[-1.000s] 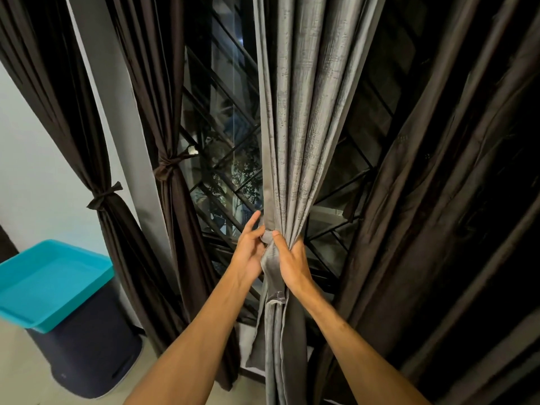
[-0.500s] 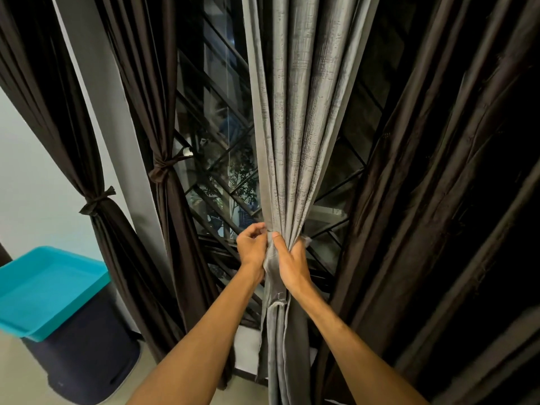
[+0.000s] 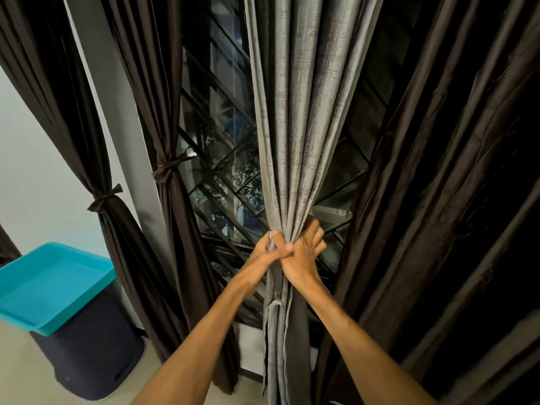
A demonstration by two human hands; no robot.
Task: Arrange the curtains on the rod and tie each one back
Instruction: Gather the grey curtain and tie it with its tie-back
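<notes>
Left hand and right hand, both curled round the gathered grey curtain; folds are best held bunched tight between them for tying.

The left hand and right hand grip the middle curtain together, one on each side of its folds, thumbs touching in front. Behind the grip lies the window grille. To the grip's left hang the near tied curtain, a pillar and the far tied curtain, with a bin under a tray lower left, and the loose curtain hangs just right.
</notes>
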